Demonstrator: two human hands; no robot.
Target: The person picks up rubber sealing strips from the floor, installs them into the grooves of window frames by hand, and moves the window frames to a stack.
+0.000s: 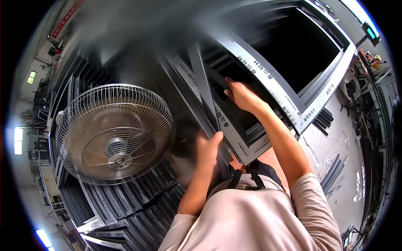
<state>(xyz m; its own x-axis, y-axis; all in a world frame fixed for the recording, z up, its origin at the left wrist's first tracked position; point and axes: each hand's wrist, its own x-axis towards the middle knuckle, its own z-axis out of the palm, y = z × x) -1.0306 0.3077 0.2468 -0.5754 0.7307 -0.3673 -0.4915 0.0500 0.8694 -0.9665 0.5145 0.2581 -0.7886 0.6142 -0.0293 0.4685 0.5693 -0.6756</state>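
Observation:
My left hand (208, 147) is wrapped round the near end of a long dark grey metal profile (184, 95), its thumb on top. Beside that lies a grey window frame (239, 144) with pale printed film on its faces. A narrower grey bar (202, 85) slants across the frame's left side. Over the opening of this frame is my right hand (245, 97), its fingers curled in toward a dark inner edge; what they hold, if anything, is hidden. Right of it stands a larger film-covered frame (293, 109) around a black panel.
A round wire-caged fan (117, 134) stands close on my left. Beneath and behind it are stacked dark frames (138, 205). Loose grey profiles (333, 173) lie on the pale floor at the right. A small display (370, 31) is at upper right. The top middle is blurred.

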